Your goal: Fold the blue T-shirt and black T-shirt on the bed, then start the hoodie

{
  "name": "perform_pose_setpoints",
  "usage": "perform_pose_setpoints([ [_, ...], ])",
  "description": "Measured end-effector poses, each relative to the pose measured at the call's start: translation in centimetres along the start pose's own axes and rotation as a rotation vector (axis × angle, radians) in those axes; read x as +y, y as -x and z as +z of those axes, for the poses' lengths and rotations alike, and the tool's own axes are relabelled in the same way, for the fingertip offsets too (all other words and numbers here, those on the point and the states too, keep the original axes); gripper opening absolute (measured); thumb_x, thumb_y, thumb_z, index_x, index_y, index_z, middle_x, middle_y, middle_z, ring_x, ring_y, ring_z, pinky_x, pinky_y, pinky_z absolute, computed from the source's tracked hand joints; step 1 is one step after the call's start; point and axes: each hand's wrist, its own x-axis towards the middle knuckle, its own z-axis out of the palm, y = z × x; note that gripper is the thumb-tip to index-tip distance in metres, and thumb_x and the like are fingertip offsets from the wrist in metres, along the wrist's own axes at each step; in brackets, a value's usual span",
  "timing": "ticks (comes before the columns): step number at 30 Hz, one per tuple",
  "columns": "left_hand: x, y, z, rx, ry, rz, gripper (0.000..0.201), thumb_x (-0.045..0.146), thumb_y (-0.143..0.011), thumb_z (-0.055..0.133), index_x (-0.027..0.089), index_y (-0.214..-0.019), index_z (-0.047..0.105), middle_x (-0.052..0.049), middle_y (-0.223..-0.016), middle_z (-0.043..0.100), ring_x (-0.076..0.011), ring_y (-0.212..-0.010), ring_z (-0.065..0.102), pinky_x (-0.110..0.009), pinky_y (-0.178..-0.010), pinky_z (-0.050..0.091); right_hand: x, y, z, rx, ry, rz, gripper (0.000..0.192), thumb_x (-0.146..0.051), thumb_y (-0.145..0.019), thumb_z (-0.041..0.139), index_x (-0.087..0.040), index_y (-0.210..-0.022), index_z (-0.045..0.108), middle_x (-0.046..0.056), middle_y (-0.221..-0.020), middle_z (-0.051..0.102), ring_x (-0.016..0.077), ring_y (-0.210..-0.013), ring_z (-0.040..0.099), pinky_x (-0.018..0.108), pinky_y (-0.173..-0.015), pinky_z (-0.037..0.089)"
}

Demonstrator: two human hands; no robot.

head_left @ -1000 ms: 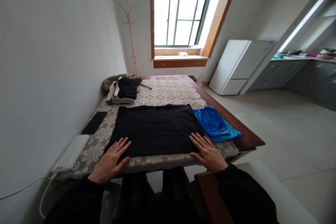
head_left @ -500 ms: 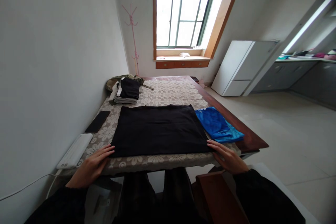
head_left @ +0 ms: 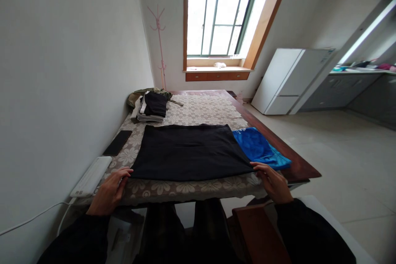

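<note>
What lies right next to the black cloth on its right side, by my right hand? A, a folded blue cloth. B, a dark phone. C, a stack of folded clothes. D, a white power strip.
A: the folded blue cloth lies against the black cloth's right edge, just beyond the right hand.

Bare tablecloth (head_left: 198, 109) lies open beyond the black cloth (head_left: 188, 152); blue garment (head_left: 258, 148) crowds its right.

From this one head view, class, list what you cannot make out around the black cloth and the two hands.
- Left hand: fingertips curl at the black cloth corner; a pinch cannot be confirmed.
- Right hand: fingertips meet the other near corner; grip unclear.
- Folded pile: too small to count the garments.
- Blue cloth: its left edge hidden under the black cloth.
- Dark flat object: too dim to identify.
</note>
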Motion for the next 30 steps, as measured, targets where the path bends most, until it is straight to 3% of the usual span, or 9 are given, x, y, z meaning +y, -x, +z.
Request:
perform_pose_setpoints([
  [2,0.6,-0.2,0.0,0.052,0.010,-0.029,0.018,0.038,-0.100,0.045,0.029,-0.107,0.059,-0.007,-0.122,0.076,-0.0259,-0.123,0.068,-0.045,-0.111,0.053,-0.7,-0.1,-0.2,0.018,-0.064,0.063,0.016,-0.033,-0.103,0.050,-0.028,-0.106,0.065,0.007,-0.120,0.076,0.0171,-0.066,0.070,0.032,-0.063,0.060],
  [4,1.3,0.2,0.0,0.113,0.035,-0.056,0.018,0.037,-0.101,0.043,0.029,-0.109,0.056,-0.007,-0.123,0.076,-0.0256,-0.124,0.068,-0.046,-0.109,0.054,-1.4,0.3,-0.6,0.056,-0.110,0.103,0.016,-0.035,-0.103,0.051,-0.028,-0.105,0.064,0.007,-0.116,0.077,0.0166,-0.061,0.066,0.032,-0.058,0.057],
  [8,2.8,2.5,-0.1,0.315,0.141,-0.120,0.012,0.032,-0.100,0.044,0.028,-0.107,0.053,-0.006,-0.114,0.078,-0.0267,-0.122,0.069,-0.049,-0.109,0.053,-3.4,2.2,-1.5,0.238,-0.154,0.109,0.018,-0.038,-0.102,0.051,-0.028,-0.099,0.065,0.008,-0.101,0.075,0.0265,-0.089,0.072,0.042,-0.078,0.059],
  [11,4.1,3.4,-0.5,0.479,0.180,-0.212,0.013,0.034,-0.100,0.047,0.028,-0.109,0.054,-0.004,-0.100,0.078,-0.0265,-0.108,0.074,-0.047,-0.102,0.057,-5.3,2.6,-2.2,0.433,-0.178,0.124,0.017,-0.039,-0.100,0.053,-0.027,-0.096,0.065,0.008,-0.093,0.069,0.0294,-0.091,0.069,0.047,-0.083,0.057],
  [15,5.0,-0.4,-1.1,0.574,0.009,-0.386,0.023,0.042,-0.101,0.049,0.025,-0.108,0.062,-0.004,-0.096,0.075,-0.0216,-0.083,0.073,-0.033,-0.077,0.059,-5.9,-1.9,-2.0,0.452,-0.094,0.204,0.021,-0.041,-0.099,0.053,-0.025,-0.099,0.066,0.007,-0.092,0.070,0.0267,-0.090,0.067,0.043,-0.086,0.054],
  [18,4.3,-6.1,-0.4,0.505,-0.020,-0.425,0.029,0.042,-0.102,0.045,0.023,-0.109,0.065,-0.004,-0.102,0.074,-0.0194,-0.080,0.070,-0.030,-0.074,0.055,-4.2,-8.0,-0.3,0.352,-0.011,0.272,0.025,-0.042,-0.098,0.049,-0.023,-0.096,0.066,0.007,-0.091,0.070,0.0251,-0.084,0.064,0.039,-0.079,0.051],
  [22,2.0,-12.4,2.6,0.288,-0.127,-0.512,0.029,0.033,-0.102,0.041,0.021,-0.110,0.066,-0.009,-0.106,0.075,-0.0256,-0.099,0.071,-0.034,-0.086,0.052,-1.6,-14.1,3.4,0.157,0.072,0.431,0.026,-0.033,-0.096,0.044,-0.021,-0.097,0.067,0.010,-0.092,0.072,0.0278,-0.091,0.065,0.038,-0.082,0.049],
  [26,0.4,-14.6,5.9,-0.023,-0.257,-0.633,0.030,0.027,-0.101,0.041,0.021,-0.111,0.069,-0.014,-0.107,0.076,-0.0281,-0.100,0.071,-0.034,-0.080,0.051,-0.6,-14.6,7.0,-0.056,0.292,0.652,0.030,-0.026,-0.099,0.042,-0.020,-0.110,0.069,0.012,-0.101,0.074,0.0264,-0.096,0.067,0.033,-0.081,0.046],
  [30,-0.3,-14.6,6.9,-0.094,-0.330,-0.595,0.034,0.030,-0.103,0.038,0.021,-0.115,0.069,-0.015,-0.111,0.076,-0.0294,-0.105,0.070,-0.034,-0.079,0.050,-0.4,-13.5,8.3,-0.154,0.452,0.649,0.034,-0.023,-0.102,0.038,-0.020,-0.118,0.068,0.013,-0.118,0.072,0.0259,-0.097,0.067,0.032,-0.077,0.043],
])
